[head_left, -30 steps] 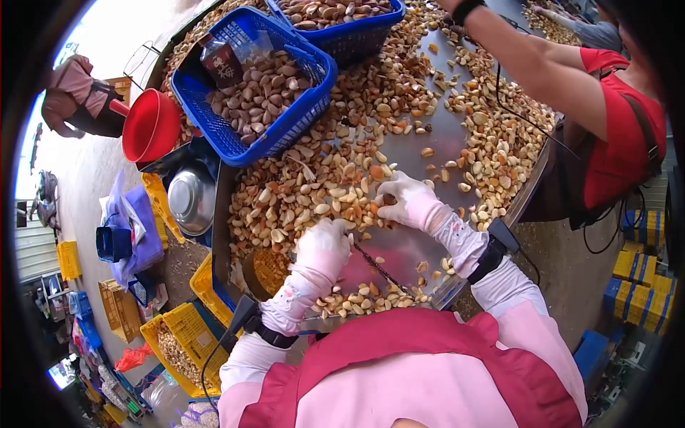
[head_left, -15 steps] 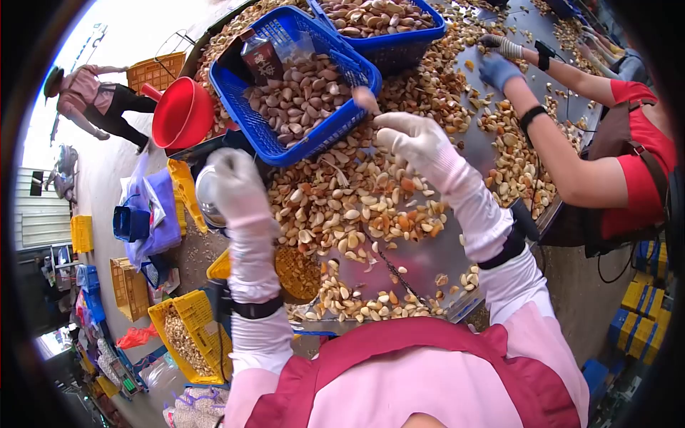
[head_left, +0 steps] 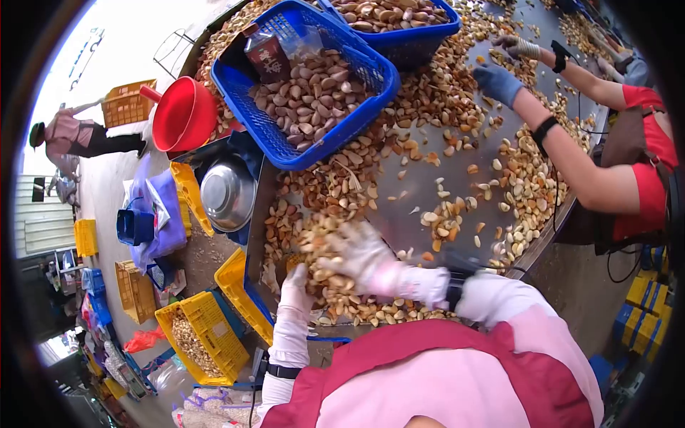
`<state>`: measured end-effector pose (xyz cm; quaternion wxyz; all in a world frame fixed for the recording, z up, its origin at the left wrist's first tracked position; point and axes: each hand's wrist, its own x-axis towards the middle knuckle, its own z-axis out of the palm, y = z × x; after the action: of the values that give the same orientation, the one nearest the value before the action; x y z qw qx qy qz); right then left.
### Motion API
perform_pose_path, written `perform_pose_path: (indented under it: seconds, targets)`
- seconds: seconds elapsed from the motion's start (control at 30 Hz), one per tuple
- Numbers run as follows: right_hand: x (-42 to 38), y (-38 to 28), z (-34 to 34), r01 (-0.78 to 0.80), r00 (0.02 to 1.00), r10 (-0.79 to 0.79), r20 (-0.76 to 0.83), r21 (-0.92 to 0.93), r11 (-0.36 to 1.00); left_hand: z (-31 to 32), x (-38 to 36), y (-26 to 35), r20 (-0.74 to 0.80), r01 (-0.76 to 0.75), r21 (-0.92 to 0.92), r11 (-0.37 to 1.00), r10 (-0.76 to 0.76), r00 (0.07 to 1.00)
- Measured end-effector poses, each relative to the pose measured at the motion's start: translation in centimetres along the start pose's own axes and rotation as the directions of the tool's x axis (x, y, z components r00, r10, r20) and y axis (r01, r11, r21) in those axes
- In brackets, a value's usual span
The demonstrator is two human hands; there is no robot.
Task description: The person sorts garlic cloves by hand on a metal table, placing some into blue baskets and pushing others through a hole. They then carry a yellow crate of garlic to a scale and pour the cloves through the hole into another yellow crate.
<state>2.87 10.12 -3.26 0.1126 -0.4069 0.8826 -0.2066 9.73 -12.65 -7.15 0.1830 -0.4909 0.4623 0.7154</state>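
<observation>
Both my hands wear white gloves. My right hand point(head_left: 364, 257) is spread against a pile of what look like garlic cloves point(head_left: 317, 239) at the near left of the metal table point(head_left: 414, 196); motion blurs its fingers and the cloves beside them. Low by the table's left edge is my left hand point(head_left: 296, 289), open and upright against the near side of that pile, its fingers partly hidden. Between the hands, cloves cover most of a yellow opening. Beyond them a blue basket point(head_left: 389, 93) holds purplish cloves and a dark red printed packet point(head_left: 267, 57).
A second blue basket point(head_left: 453, 27) stands behind. Left of the table are a red scoop point(head_left: 184, 118), a steel bowl point(head_left: 227, 192) and yellow crates point(head_left: 221, 328). A co-worker's gloved hand point(head_left: 499, 82) works over cloves on the right. Another person point(head_left: 71, 135) holds an orange crate point(head_left: 128, 103).
Both my hands have come down toward the table's near left corner, the right one sweeping leftward. Cloves have gathered there, baring metal in the middle. The person at far left has moved left.
</observation>
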Motion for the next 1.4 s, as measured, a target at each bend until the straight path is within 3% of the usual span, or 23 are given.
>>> perform_pose_path:
  seconds: [0.03, 0.07, 0.1, 0.2, 0.27, 0.33, 0.37, 0.4, 0.43, 0.47, 0.53, 0.6, 0.73, 0.93, 1.0, 1.07, 1.13, 1.2, 1.23, 1.27, 1.3, 1.33, 1.4]
  targets:
    - [1.8, -1.1, 1.2, 0.051, 0.998, -0.051, -0.022, -0.001, 0.999, -1.9, 1.8, -1.0, 0.226, 0.138, -0.214, 0.967, -0.088, 0.97]
    - [3.6, -2.4, 0.3, 0.065, 0.997, -0.068, 0.032, 0.077, 0.995, -4.3, 4.5, -2.2, 0.315, -0.218, 0.201, 0.955, 0.147, 0.938]
    - [4.7, -2.7, -0.2, 0.122, 0.991, -0.129, 0.023, 0.182, 0.976, -6.8, 7.2, -3.6, 0.383, -0.532, 0.534, 0.657, 0.374, 0.845]
    - [6.5, 1.4, -2.4, 0.24, 0.955, -0.167, -0.247, 0.305, 0.922, -1.7, 0.9, 1.6, 0.068, -0.161, 0.222, 0.962, 0.149, 0.986]
    - [6.3, 8.9, -5.7, -0.145, 0.867, 0.219, -0.449, 0.193, 0.97, 1.4, -2.9, 4.0, -0.15, -0.173, 0.374, 0.911, 0.243, 0.958]
    - [5.9, 17.5, -9.9, -0.587, 0.676, 0.578, -0.456, 0.14, 0.797, 1.8, -2.3, 4.8, 0.088, -0.603, 0.703, 0.378, 0.794, 0.601]
    - [5.6, 20.4, -11.4, -0.763, 0.572, 0.605, -0.553, -0.09, 0.64, 2.1, -0.9, 5.7, 0.275, -0.67, 0.742, 0.039, 0.893, 0.357]
    - [5.8, 23.6, -11.0, -0.808, 0.5, 0.629, -0.595, -0.058, 0.587, 5.0, -2.0, 7.2, 0.249, -0.699, 0.707, 0.106, 0.888, 0.386]
    - [6.4, 23.0, -11.0, -0.811, 0.535, 0.647, -0.544, -0.115, 0.574, 6.1, 0.0, 7.9, 0.4, -0.698, 0.699, -0.155, 0.894, 0.202]
    - [6.8, 21.5, -10.7, -0.813, 0.561, 0.67, -0.487, -0.173, 0.556, 7.7, 1.0, 8.9, 0.538, -0.624, 0.705, -0.337, 0.827, 0.162]
    - [6.5, 18.3, -8.4, -0.71, 0.693, 0.621, -0.366, -0.196, 0.676, 10.2, 2.2, 9.1, 0.56, -0.323, 0.826, -0.462, 0.738, 0.376]
    - [3.5, 16.0, -6.4, -0.551, 0.822, 0.449, -0.351, -0.289, 0.783, 10.9, 2.7, 9.0, 0.547, -0.269, 0.837, -0.477, 0.72, 0.427]
    - [-4.5, 13.8, -9.9, -0.176, 0.951, 0.2, -0.236, 0.119, 0.977, 10.2, 3.3, 9.7, 0.537, -0.289, 0.842, -0.455, 0.658, 0.528]
    - [-14.7, 11.7, -11.9, -0.843, 0.493, 0.842, 0.219, -0.118, 0.524, 12.2, -3.0, 13.7, 0.335, -0.623, 0.748, -0.231, 0.941, 0.053]
    - [-13.6, 6.6, -9.5, -0.77, 0.59, 0.758, 0.278, -0.089, 0.632, 14.9, -5.3, 17.2, 0.279, -0.73, 0.613, -0.302, 0.947, -0.158]
    - [-11.4, 3.5, -5.8, -0.659, 0.704, 0.605, 0.372, 0.024, 0.752, 18.4, -5.7, 21.0, 0.224, -0.891, 0.454, -0.008, 0.969, 0.105]
    - [-9.0, 1.8, -3.8, -0.315, 0.949, 0.283, 0.141, 0.362, 0.877, 21.3, -4.4, 22.7, 0.315, -0.588, 0.689, -0.424, 0.906, -0.284]
    - [-6.3, 3.3, -7.6, -0.328, 0.943, 0.302, 0.142, 0.565, 0.757, 21.7, -6.7, 21.1, 0.336, -0.636, 0.616, -0.464, 0.886, -0.32]
    - [-7.8, 5.8, -7.3, -0.321, 0.885, 0.443, -0.143, 0.503, 0.803, 21.4, -7.8, 19.5, 0.358, -0.675, 0.546, -0.496, 0.867, -0.348]
    - [-8.1, 6.2, -13.5, -0.656, 0.687, 0.726, 0.016, 0.444, 0.611, 20.4, -7.1, 17.0, 0.369, -0.806, 0.403, -0.434, 0.883, -0.291]
    - [-12.8, 13.6, -9.9, -0.505, 0.733, 0.548, -0.403, 0.218, 0.835, 18.9, -6.9, 14.7, 0.534, -0.88, 0.272, -0.389, 0.822, -0.198]
    - [-14.2, 15.1, -13.9, -0.805, 0.505, 0.834, -0.223, 0.228, 0.548, 17.8, -6.5, 12.8, 0.693, -0.808, 0.263, -0.528, 0.686, -0.223]
    - [-22.3, 22.3, -13.6, -0.911, 0.3, 0.905, -0.3, -0.371, 0.179, 13.9, -5.5, 7.1, 0.782, -0.828, 0.479, -0.293, 0.57, 0.251]
